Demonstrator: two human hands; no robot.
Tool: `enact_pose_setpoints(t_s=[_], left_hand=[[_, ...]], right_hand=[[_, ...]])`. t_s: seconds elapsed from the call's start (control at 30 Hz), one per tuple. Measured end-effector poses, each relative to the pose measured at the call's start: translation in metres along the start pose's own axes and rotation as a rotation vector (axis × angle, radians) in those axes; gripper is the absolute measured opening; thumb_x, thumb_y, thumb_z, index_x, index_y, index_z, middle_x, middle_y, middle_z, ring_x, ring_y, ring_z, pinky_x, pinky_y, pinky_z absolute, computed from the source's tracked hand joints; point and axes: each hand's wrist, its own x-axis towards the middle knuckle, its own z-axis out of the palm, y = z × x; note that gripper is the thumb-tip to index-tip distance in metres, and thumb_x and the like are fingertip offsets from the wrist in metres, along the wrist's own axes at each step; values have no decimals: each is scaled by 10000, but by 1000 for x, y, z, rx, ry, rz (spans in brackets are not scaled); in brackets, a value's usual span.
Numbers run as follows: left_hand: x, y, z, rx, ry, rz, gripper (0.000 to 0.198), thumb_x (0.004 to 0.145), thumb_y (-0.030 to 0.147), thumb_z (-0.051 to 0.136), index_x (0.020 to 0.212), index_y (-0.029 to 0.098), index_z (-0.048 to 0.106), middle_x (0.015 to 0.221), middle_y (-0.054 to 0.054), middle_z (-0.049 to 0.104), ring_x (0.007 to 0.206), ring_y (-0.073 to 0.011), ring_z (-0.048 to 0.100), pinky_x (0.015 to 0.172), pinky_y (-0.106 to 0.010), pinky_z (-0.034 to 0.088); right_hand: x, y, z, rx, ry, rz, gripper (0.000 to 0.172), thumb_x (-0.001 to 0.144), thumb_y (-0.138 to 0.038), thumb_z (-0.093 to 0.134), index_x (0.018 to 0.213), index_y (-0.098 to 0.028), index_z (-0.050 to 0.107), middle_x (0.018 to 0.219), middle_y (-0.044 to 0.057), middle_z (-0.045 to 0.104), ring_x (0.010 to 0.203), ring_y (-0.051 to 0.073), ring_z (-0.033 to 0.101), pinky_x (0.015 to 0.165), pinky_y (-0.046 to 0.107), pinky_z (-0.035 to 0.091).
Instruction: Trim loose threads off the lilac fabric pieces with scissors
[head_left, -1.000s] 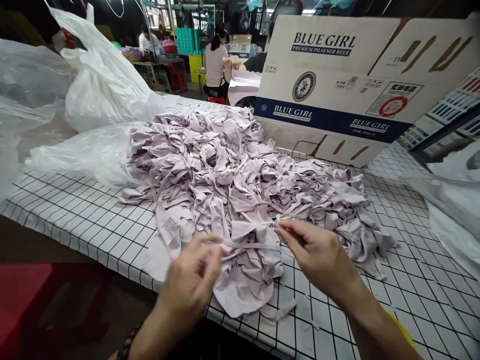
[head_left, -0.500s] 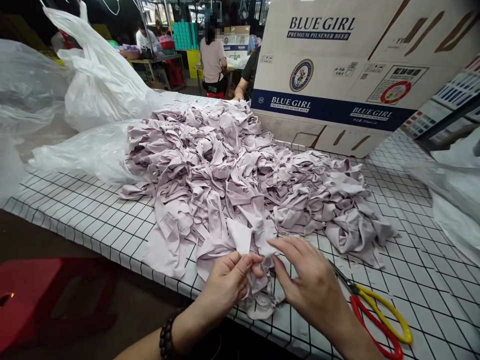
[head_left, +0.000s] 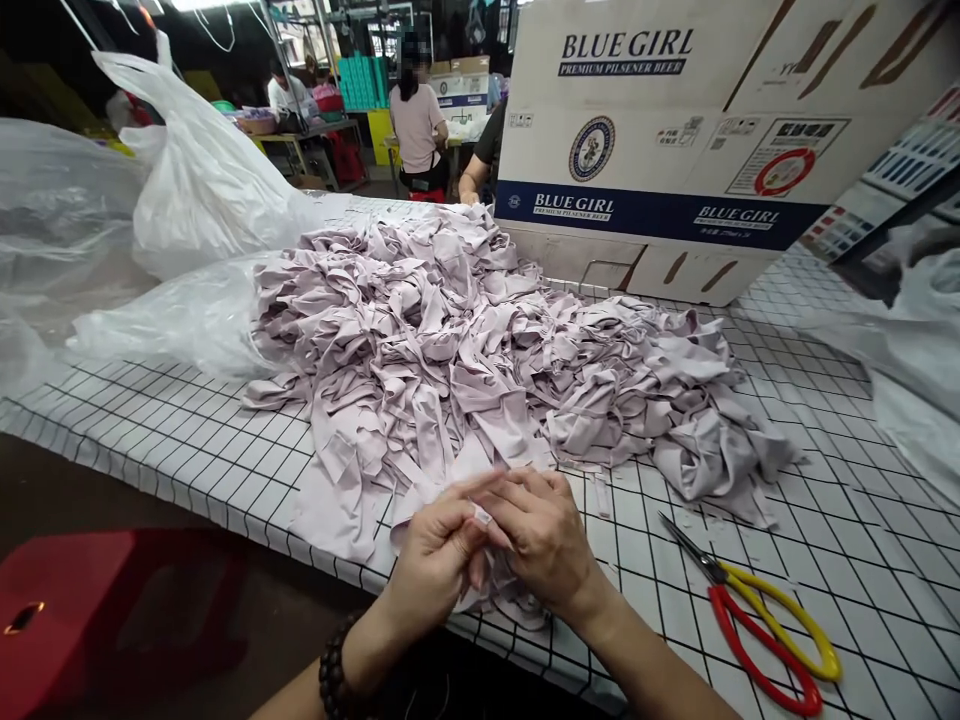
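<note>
Working at the worktop's near edge, we pinch one lilac fabric piece [head_left: 487,590] between left hand [head_left: 435,560] and right hand [head_left: 544,540]; the big heap [head_left: 480,350] behind looks barely touched, scissors [head_left: 757,620] idle.

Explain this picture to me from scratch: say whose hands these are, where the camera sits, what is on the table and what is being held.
The picture comes from a camera worn on a person's head, looking forward and down, so the two bare hands at the bottom are that person's own. The left hand, with a bead bracelet on its wrist, and the right hand meet at the table's near edge, both pinching a piece of pale lilac fabric. Behind them a big pile of fabric pieces of the same colour lies on a checked tablecloth. Scissors with red and yellow handles lie to the right, untouched. A Blue Girl beer carton stands at the back, clear plastic bags at the left. Other people work at tables far behind.
</note>
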Motion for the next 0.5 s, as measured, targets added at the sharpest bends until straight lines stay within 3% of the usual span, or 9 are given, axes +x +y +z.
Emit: enact_pose_setpoints(t_s=[0.07,0.13,0.2,0.27,0.3,0.37,0.5], left_hand=[[3,-6,2,-194,-80,-85,389,857,479,604,708,128,682,989,-111,680,353,-16,434,345,-189,325],[6,-11,4,-287,-73,-115,398,839,492,629,702,120,660,808,-67,679,325,-3,392,332,-166,294],[7,-15,4,-298,-62,-121,406,825,505,645,694,121,645,584,-3,598,331,-20,394,352,-159,322],[8,-17,4,-268,-62,-126,420,816,522,649,687,122,636,460,44,489,333,-39,407,365,-163,349],[8,-17,4,-246,-58,-128,430,807,531,654,681,120,634,458,48,473,338,-44,420,366,-167,357],[9,-18,5,-207,-40,-134,458,781,558,666,668,115,632,538,25,519,352,-46,447,360,-177,368],[11,-16,9,-164,-16,-160,474,749,587,680,690,118,647,581,12,547,360,-48,451,350,-180,372]], right_hand=[[-7,4,-8,27,-75,34,211,943,-200,497,975,-233,703,976,23,723,947,233,582,784,379,363],[-26,18,-30,27,-158,152,240,947,-226,474,1068,-258,679,1091,29,697,1014,241,584,807,391,415],[-60,43,-62,-32,-175,382,264,933,-313,476,1116,-250,655,1108,70,686,1014,261,609,790,412,473],[-102,73,-95,-160,-186,676,233,844,-420,531,921,-254,675,969,102,708,824,293,661,620,410,495],[-123,86,-109,-219,-203,833,197,781,-447,565,768,-266,644,830,109,705,704,298,659,554,408,482],[-159,107,-128,-211,-282,1026,135,695,-406,626,645,-289,583,727,123,685,628,289,644,538,404,472],[-189,120,-134,-153,-366,1167,187,585,-410,653,604,-275,525,649,78,653,593,291,618,550,419,462]])
